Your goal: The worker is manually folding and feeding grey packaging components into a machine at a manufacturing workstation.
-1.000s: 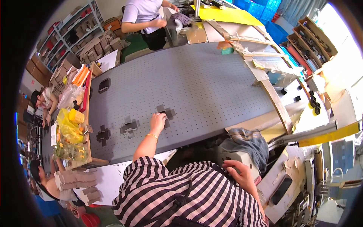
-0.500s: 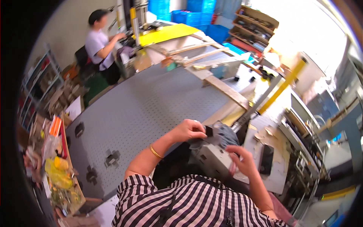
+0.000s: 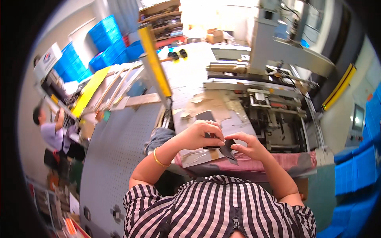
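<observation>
My left hand (image 3: 201,135) and my right hand (image 3: 249,146) are close together in front of my chest, over the near edge of a worktable (image 3: 238,119). Between them is a small, thin, dark grey flat piece (image 3: 229,152), tilted with its lower corner hanging down. My left thumb and fingers are pinched together at its upper left end. The right thumb and forefinger close on its upper right side. A dark, flat, phone-like slab (image 3: 205,116) lies behind my left hand, which partly covers it. A grey cloth bundle (image 3: 158,139) sits beside my left forearm.
Machinery with rails (image 3: 274,99) stands to the right of the worktable, and a yellow post (image 3: 154,61) rises ahead. Left lies a large grey perforated surface (image 3: 119,154). A co-worker (image 3: 55,133) is at the far left. Blue crates (image 3: 355,172) are stacked at right.
My view has swung right, toward the machinery. Both hands have moved from the grey box beside the cloth to the worktable's edge, and my right hand has come up to the dark piece.
</observation>
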Available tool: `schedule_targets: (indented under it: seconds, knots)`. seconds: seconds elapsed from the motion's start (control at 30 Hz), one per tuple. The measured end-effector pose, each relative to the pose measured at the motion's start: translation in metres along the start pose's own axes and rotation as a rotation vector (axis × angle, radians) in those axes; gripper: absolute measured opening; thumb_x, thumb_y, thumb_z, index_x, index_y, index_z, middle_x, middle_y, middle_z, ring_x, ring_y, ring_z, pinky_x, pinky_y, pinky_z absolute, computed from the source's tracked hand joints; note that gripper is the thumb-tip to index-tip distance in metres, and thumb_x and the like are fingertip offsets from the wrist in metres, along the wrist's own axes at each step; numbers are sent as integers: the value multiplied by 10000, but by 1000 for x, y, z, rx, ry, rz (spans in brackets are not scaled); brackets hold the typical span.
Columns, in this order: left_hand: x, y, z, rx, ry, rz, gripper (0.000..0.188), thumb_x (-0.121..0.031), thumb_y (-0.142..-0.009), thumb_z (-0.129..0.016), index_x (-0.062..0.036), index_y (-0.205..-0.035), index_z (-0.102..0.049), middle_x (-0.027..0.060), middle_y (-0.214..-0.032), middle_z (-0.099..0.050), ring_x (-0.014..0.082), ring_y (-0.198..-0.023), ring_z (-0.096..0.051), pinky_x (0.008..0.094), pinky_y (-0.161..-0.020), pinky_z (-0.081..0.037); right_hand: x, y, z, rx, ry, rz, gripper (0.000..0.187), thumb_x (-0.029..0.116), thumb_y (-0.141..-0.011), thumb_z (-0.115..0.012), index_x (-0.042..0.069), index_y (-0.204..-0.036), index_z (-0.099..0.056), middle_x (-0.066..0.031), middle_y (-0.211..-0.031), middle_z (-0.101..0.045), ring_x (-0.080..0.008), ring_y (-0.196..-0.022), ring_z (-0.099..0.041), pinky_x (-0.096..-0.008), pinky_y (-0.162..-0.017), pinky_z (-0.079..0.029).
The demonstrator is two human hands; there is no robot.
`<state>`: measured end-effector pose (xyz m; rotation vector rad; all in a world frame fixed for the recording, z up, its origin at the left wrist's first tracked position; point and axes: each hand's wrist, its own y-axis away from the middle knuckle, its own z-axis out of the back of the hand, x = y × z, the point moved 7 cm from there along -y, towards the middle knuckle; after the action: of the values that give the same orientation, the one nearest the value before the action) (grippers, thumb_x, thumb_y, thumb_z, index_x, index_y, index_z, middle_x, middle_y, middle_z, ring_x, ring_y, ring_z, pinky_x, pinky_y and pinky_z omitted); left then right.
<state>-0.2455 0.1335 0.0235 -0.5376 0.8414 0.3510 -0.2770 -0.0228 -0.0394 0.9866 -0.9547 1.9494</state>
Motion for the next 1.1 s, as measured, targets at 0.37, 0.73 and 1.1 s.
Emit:
schedule_targets:
  seconds: [0.37, 0.73, 1.1]
  knots:
    - [93, -103, -16, -52, -229, 3, 350, -149, -682, -846, -96, -989, -686, 71, -1071, -621, 264, -1116, -531, 405, -976, -416, -51, -22, 108, -351, 328, 86, 572, 210, -775, -768, 67, -1292, -570, -62, -1132, -657, -252, -1072, -556, -367, -951, -452]
    - [204, -292, 60, -195, 108, 54, 482, 12, -831, -699, -38, -1281, -535, 107, -1121, -651, 129, -891, -646, 250, -791, -541, -153, -154, 283, -236, 96, -125, 538, 183, -856, -728, 20, -1321, -512, -89, -1057, -673, -143, -950, -615, -295, -882, -484]
    - [196, -395, 127, -414, -176, -52, 794, -300, -723, -852, -140, -1394, -460, 114, -1058, -697, 199, -955, -615, 343, -836, -511, -131, -223, 380, -607, 251, 179, 486, 221, -921, -642, 5, -1329, -489, -111, -1097, -686, -164, -998, -644, -302, -915, -490]
